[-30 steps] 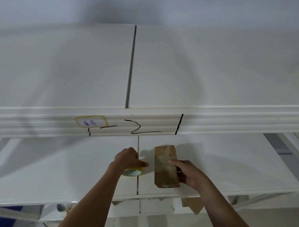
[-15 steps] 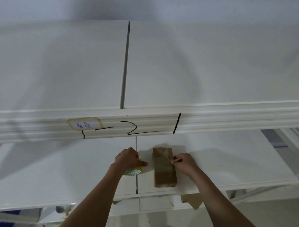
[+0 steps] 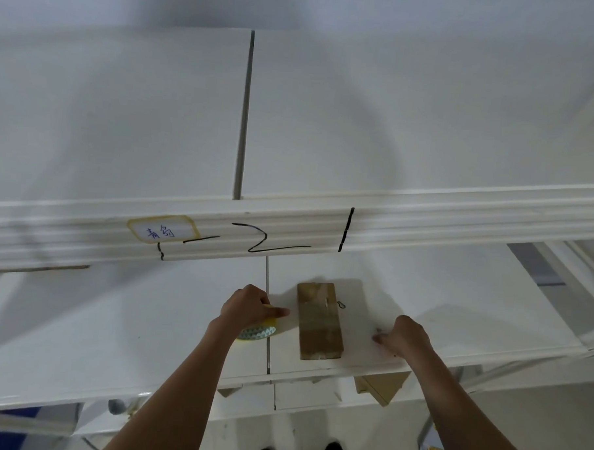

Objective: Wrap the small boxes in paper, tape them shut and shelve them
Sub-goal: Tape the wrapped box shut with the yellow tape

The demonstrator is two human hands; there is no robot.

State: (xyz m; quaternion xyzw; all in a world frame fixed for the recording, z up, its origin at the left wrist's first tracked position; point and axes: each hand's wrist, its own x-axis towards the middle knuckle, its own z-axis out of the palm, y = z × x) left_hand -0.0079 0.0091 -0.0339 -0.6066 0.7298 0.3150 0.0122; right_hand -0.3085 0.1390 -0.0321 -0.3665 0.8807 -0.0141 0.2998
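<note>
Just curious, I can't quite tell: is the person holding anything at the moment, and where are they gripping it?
The left hand grips a tape roll from above, round its rim. The right hand holds nothing; the wrapped box lies untouched on the shelf.

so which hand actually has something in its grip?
The left hand: its fingers curl over the yellow tape roll. The right hand holds nothing, resting on the shelf beside the wrapped box.

Light was dim, soft & even w/ faint broad shadows; edges bowed by wide-angle, slight blur throughout.
</note>
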